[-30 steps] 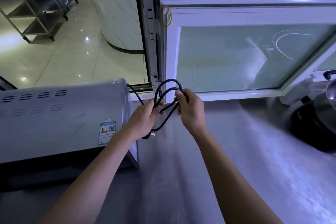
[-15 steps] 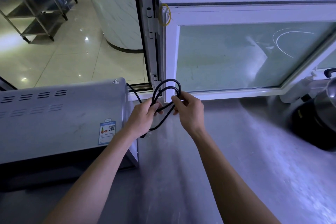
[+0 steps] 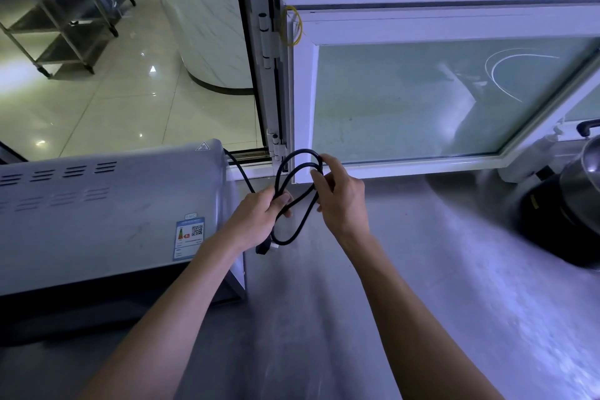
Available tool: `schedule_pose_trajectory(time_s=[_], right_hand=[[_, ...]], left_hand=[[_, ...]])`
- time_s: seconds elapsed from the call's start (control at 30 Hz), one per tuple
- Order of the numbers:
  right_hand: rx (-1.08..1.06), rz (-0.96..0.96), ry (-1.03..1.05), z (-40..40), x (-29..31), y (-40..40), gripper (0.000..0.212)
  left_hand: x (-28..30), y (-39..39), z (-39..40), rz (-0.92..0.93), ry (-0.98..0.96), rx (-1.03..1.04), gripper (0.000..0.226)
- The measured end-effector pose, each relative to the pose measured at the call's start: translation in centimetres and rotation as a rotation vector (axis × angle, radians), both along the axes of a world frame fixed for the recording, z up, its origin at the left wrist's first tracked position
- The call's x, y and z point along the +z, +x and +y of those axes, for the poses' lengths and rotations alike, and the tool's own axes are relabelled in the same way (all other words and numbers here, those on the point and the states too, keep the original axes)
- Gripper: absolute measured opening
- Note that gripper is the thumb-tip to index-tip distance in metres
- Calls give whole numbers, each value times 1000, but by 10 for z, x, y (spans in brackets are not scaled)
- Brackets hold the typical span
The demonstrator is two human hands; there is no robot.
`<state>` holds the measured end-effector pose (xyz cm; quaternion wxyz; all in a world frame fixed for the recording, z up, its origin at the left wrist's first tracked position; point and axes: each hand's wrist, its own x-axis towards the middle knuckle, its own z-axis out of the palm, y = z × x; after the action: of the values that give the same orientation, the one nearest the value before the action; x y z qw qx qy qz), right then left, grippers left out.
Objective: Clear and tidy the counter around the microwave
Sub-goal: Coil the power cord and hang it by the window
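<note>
Cord-coiling step under way: left hand (image 3: 256, 221) gripping gathered loops of black power cord (image 3: 300, 201) beside microwave (image 3: 107, 211), right hand (image 3: 341, 198) pinching top loop above counter (image 3: 422, 269). Next: securing coil, tucking behind unit.

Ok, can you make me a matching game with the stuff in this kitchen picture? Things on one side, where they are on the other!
Things:
1. black cord
2. microwave
3. yellow rubber band
4. metal pot

Places:
A. far right of the counter
B. hanging on the window frame corner
C. looped between the left hand and right hand
D. left side of the counter

Pairs: 1-C, 2-D, 3-B, 4-A
</note>
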<state>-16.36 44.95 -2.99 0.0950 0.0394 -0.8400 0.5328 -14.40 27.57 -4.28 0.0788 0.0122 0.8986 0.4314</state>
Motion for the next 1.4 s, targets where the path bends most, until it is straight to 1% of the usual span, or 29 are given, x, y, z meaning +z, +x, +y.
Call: schedule_pose_trajectory(time_s=[0.2,0.33,0.43,0.47,0.57,0.6,0.7,0.77,0.83,0.9,0.97,1.07,1.23,1.4], right_hand=[[-3,-55,-14,-2,4,1,12],[-70,-80,31,-3,2,-1,30],[-80,-115,-26,-6,3,0,28],[-84,-122,-34,-7,3,0,28],[-103,-147,-54,-10,4,0,30],[-110,-155,-60,-10,5,0,31],[-119,-177,-115,-10,6,0,30],[-125,-183,-156,-12,8,-1,29],[-123,-191,-172,-14,9,-3,28],[-122,-207,-200,-18,10,-2,28],[-124,-223,-239,-21,12,-1,30],[-125,-258,-335,-25,15,1,29],[-118,-291,-437,-27,15,1,24],[-79,-295,-473,-19,20,-5,22]], left_hand=[[-5,1,0,-11,14,4,23],[-7,0,-1,12,13,2,27],[-11,1,2,25,-69,-36,30],[-13,2,5,45,-103,-57,36],[-17,5,8,78,-177,-114,66],[-19,6,7,78,-191,-119,70],[-19,6,7,114,-269,-151,60],[-18,8,9,182,-337,-186,53],[-18,10,11,261,-379,-212,38],[-20,11,12,276,-388,-217,28],[-22,9,11,266,-374,-203,28],[-26,8,4,217,-341,-167,42],[-21,3,4,145,-264,-65,29],[-10,-4,4,114,-161,-32,27]])
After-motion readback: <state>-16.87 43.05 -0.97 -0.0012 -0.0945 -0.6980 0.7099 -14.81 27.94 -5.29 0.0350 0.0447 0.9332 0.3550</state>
